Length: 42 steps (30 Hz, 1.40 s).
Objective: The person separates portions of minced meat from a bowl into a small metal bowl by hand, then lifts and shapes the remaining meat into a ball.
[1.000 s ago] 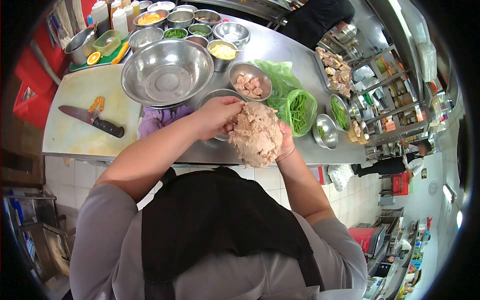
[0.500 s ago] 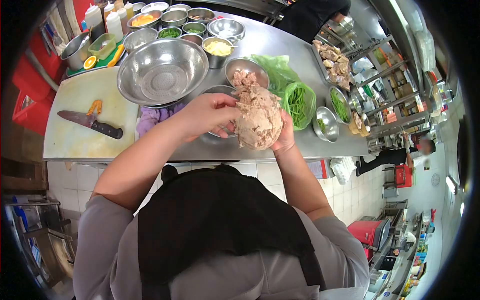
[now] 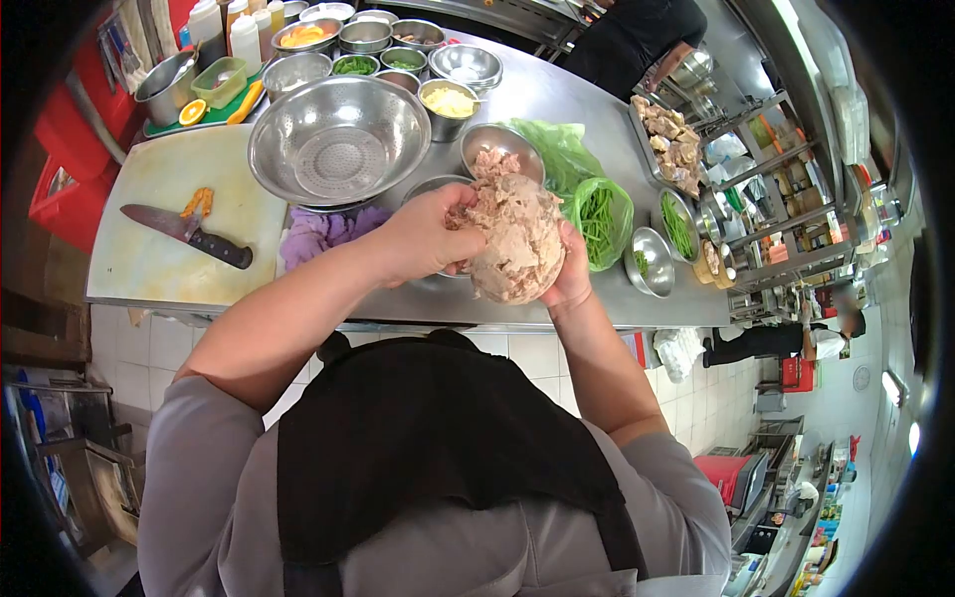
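A large, pale lump of meat with a ragged surface is held up above the table's front edge. My right hand cups it from the right side, its fingers partly hidden behind the lump. At the left side, my left hand has its thumb and fingers closed on the ragged meat. Just beyond the lump stands a metal bowl with pinkish meat pieces visible at its near side. Another metal bowl lies largely hidden beneath my left hand.
A knife lies on the cutting board at left. A perforated basin stands behind a purple cloth. To the right are a green bag of long green vegetables, small bowls and a meat tray. A co-worker stands across the table.
My left hand has moved in, from fingers loosely at the lump's edge to a closed grip on its left side. The view has shifted slightly.
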### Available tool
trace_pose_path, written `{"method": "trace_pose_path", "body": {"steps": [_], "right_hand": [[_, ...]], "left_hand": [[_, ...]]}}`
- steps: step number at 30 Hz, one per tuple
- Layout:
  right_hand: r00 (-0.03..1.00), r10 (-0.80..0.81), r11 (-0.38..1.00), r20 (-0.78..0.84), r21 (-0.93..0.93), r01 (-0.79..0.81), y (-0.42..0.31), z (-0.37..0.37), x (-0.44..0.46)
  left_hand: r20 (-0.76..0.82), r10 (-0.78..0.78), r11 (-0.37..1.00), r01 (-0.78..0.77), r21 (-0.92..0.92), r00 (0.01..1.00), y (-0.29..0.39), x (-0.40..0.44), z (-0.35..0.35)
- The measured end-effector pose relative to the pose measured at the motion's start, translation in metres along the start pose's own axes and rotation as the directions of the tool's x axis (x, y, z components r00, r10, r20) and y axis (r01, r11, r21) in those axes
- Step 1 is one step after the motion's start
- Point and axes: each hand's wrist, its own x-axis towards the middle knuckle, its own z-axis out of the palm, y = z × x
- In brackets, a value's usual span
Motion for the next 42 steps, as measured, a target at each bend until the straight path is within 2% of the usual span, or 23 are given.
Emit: {"method": "trace_pose_path", "body": {"steps": [6,12,15,17,20,24,27,30,33,39,41,42], "right_hand": [[0.998,-0.017,1.000,-0.062,-0.020,0.016,0.009,-0.001,-0.002],[0.995,-0.012,0.999,-0.096,0.035,0.016,0.010,0.006,-0.004],[0.995,-0.015,0.999,-0.100,0.049,0.020,0.011,0.006,-0.003],[0.993,-0.013,0.999,-0.114,0.044,0.018,0.011,0.009,-0.004],[1.000,-0.012,0.987,-0.019,0.160,0.014,0.013,0.001,-0.006],[0.999,-0.040,0.984,-0.036,0.170,0.046,0.008,0.005,-0.008],[0.999,-0.052,0.985,-0.016,0.162,0.054,0.006,-0.001,-0.008],[0.999,-0.050,0.987,0.002,0.156,0.049,0.003,-0.001,-0.005],[0.998,-0.064,0.987,-0.007,0.149,0.064,0.003,0.001,-0.008],[0.990,-0.128,0.987,-0.056,0.093,0.132,0.005,0.012,-0.011],[0.989,-0.134,0.987,-0.056,0.080,0.138,0.005,0.014,-0.014],[0.992,-0.121,0.982,-0.034,0.142,0.125,0.007,0.014,-0.015]], "left_hand": [[-0.061,-0.012,0.998,0.016,0.060,0.998,-0.009,0.004,0.000],[-0.049,-0.012,0.998,0.009,-0.069,0.999,-0.012,0.015,-0.002],[-0.046,-0.062,0.997,0.060,-0.058,0.997,-0.007,0.018,-0.001],[-0.030,-0.070,0.994,0.067,-0.088,0.997,-0.008,0.018,-0.003],[0.041,-0.090,0.976,0.096,-0.195,0.995,-0.012,0.019,-0.007],[0.140,-0.113,0.942,0.151,-0.299,0.984,-0.002,0.016,-0.008],[0.154,-0.019,0.970,0.055,-0.238,0.988,0.012,0.005,-0.007],[0.138,-0.054,0.967,0.087,-0.241,0.989,0.008,0.011,-0.007],[0.137,-0.028,0.986,0.049,-0.158,0.990,0.010,0.011,-0.002],[0.024,-0.045,0.982,0.048,-0.183,0.999,0.009,0.016,0.006],[0.040,-0.033,0.979,0.040,-0.198,0.999,0.010,0.015,0.006],[0.052,-0.028,0.978,0.038,-0.204,0.998,0.010,0.015,0.007]]}}
